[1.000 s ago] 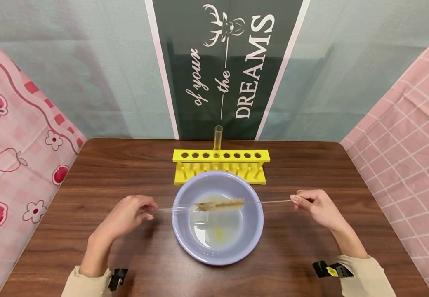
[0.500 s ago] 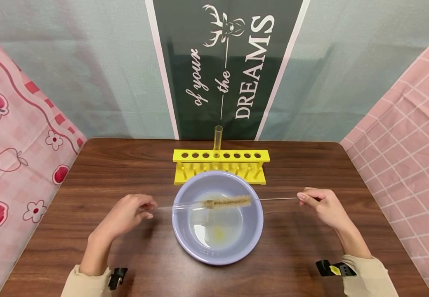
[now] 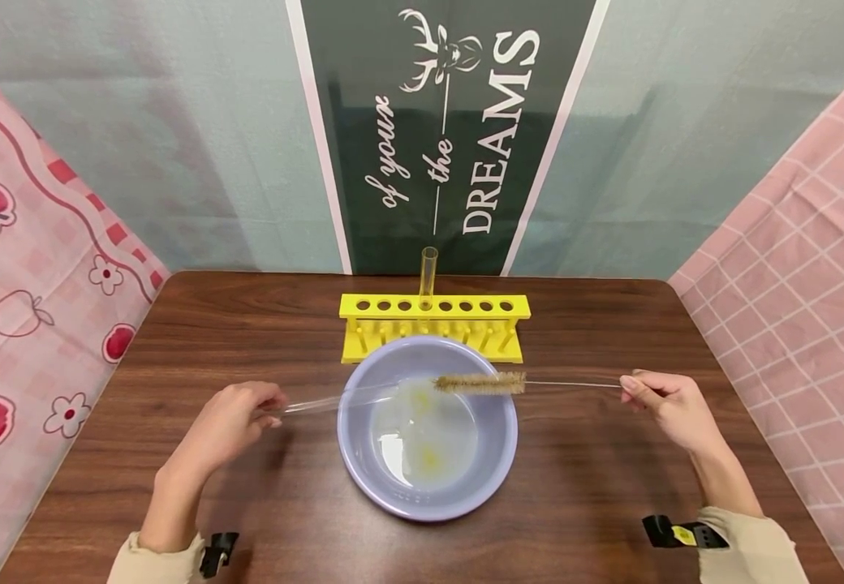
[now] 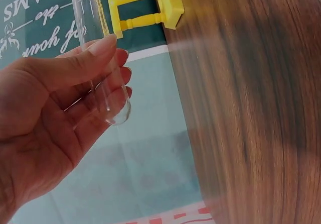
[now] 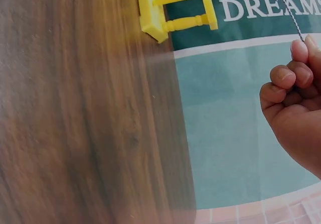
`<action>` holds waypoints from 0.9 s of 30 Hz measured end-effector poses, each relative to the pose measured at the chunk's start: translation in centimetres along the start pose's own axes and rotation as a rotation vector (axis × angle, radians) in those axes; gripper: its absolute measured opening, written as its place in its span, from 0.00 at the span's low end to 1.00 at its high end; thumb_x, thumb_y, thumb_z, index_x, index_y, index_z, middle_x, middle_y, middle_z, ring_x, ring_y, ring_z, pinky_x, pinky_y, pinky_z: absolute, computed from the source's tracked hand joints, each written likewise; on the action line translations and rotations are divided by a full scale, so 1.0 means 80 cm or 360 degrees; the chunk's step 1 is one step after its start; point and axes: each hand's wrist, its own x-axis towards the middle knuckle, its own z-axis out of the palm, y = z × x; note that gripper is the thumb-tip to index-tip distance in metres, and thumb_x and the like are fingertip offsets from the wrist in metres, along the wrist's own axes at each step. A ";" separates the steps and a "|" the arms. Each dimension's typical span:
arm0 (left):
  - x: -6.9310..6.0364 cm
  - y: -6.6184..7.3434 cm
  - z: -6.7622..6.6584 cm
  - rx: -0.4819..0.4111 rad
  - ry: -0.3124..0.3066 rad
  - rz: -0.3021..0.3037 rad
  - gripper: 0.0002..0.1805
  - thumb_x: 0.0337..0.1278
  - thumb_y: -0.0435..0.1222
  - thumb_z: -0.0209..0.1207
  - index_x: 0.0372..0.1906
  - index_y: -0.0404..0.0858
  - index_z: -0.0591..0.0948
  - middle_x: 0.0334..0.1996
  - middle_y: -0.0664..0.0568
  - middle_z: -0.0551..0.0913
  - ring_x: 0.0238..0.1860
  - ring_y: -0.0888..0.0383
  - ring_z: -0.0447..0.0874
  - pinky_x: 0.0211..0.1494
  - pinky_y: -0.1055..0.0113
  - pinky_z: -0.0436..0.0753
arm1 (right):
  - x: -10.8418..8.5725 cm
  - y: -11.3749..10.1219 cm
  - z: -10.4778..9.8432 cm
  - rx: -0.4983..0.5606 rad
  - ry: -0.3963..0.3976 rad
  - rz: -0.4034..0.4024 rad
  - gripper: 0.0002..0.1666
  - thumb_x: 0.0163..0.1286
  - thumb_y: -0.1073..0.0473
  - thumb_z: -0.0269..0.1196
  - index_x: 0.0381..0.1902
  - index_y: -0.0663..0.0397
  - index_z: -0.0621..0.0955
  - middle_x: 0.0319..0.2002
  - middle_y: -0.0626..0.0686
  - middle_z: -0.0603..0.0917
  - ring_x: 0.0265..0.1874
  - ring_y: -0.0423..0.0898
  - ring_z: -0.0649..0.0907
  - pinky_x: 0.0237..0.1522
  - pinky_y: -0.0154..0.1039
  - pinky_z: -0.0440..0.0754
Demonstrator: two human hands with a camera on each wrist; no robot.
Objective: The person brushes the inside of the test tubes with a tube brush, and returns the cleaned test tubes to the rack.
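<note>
My left hand [image 3: 228, 426] grips a clear glass test tube [image 3: 320, 403] near its closed end; the rounded bottom shows past the fingers in the left wrist view, where the thumb presses on the tube [image 4: 108, 91]. The tube's other end lies over the basin [image 3: 349, 478]. My right hand [image 3: 673, 405] pinches the twisted wire handle [image 3: 575, 384] of a tan bristle brush [image 3: 480, 383] between thumb and index finger. The bristles hang over the basin's right part, their left tip near the tube's mouth; whether the tip is still inside I cannot tell.
Behind the basin stands a yellow test tube rack [image 3: 432, 306] with one yellowish tube [image 3: 428, 276] upright in it. Cloudy liquid with yellow spots lies in the basin. Printed cloths hang behind and at both sides of the wooden table [image 3: 575, 487].
My right hand has moved right, drawing the brush rightward along the tube. The left hand has shifted slightly left with the tube.
</note>
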 end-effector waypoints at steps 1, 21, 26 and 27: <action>0.000 0.001 0.001 0.0002 0.0000 0.0000 0.11 0.36 0.26 0.68 0.27 0.41 0.80 0.25 0.57 0.79 0.28 0.57 0.79 0.30 0.59 0.76 | -0.001 0.001 0.002 0.0030 0.0001 -0.0003 0.14 0.60 0.79 0.54 0.18 0.65 0.77 0.16 0.49 0.73 0.16 0.41 0.71 0.18 0.33 0.67; 0.006 0.018 0.015 0.0035 0.0071 0.0054 0.13 0.34 0.26 0.69 0.28 0.41 0.80 0.25 0.56 0.80 0.30 0.57 0.80 0.32 0.59 0.76 | -0.002 0.001 0.030 0.0488 -0.0038 -0.0106 0.18 0.60 0.82 0.49 0.18 0.63 0.76 0.14 0.52 0.71 0.14 0.43 0.68 0.13 0.39 0.57; 0.005 0.018 0.016 0.0031 0.0085 0.0062 0.13 0.33 0.25 0.69 0.28 0.41 0.80 0.25 0.56 0.80 0.29 0.57 0.80 0.31 0.59 0.76 | -0.001 0.002 0.034 0.0542 -0.0079 -0.0128 0.17 0.60 0.82 0.48 0.18 0.65 0.76 0.15 0.53 0.70 0.14 0.45 0.68 0.13 0.39 0.57; 0.005 0.019 0.016 0.0032 0.0088 0.0066 0.13 0.33 0.25 0.69 0.28 0.40 0.80 0.25 0.56 0.80 0.29 0.57 0.80 0.31 0.59 0.76 | -0.001 0.002 0.035 0.0551 -0.0092 -0.0134 0.17 0.61 0.82 0.48 0.18 0.65 0.76 0.15 0.53 0.70 0.14 0.45 0.67 0.13 0.39 0.57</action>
